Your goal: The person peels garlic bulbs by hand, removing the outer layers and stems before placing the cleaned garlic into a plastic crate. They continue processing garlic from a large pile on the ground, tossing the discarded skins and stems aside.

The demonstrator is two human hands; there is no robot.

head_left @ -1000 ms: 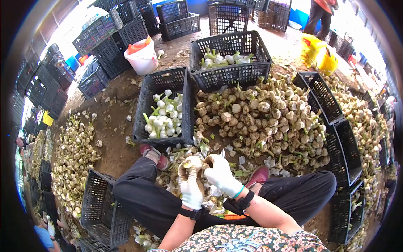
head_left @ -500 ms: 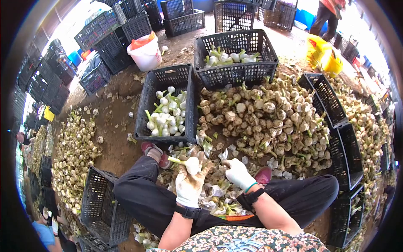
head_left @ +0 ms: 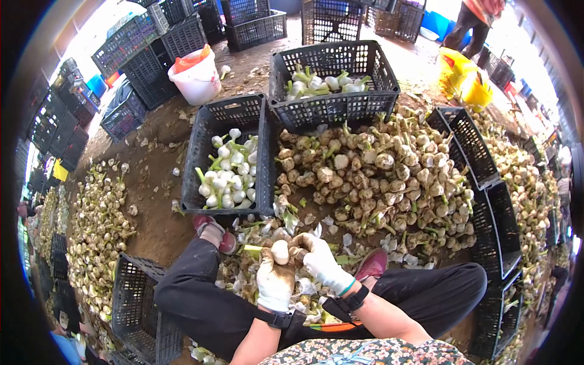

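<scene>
My left hand [head_left: 275, 286], in a soiled white glove, grips a garlic bulb [head_left: 280, 251] whose green stem points left. My right hand [head_left: 325, 261], gloved too, has its fingers curled together against the bulb's right side; whether they pinch skin there is hidden. Loose peelings and stems lie on the ground between my legs, under both hands. Ahead on the left, a black crate [head_left: 263, 158] contains clean white garlic bulbs [head_left: 231, 173]. To its right spreads a heap of dirt-covered garlic [head_left: 377, 170].
Another black crate [head_left: 337, 112] with trimmed garlic stands behind the heap. Crates [head_left: 505, 228] line the right side; one crate [head_left: 137, 304] sits by my left knee. A white bucket [head_left: 196, 82], a yellow bag [head_left: 465, 79] and a standing person [head_left: 471, 27] are farther back.
My right hand has moved left and now touches the bulb in my left hand, where before they were apart. The whole view has shifted slightly.
</scene>
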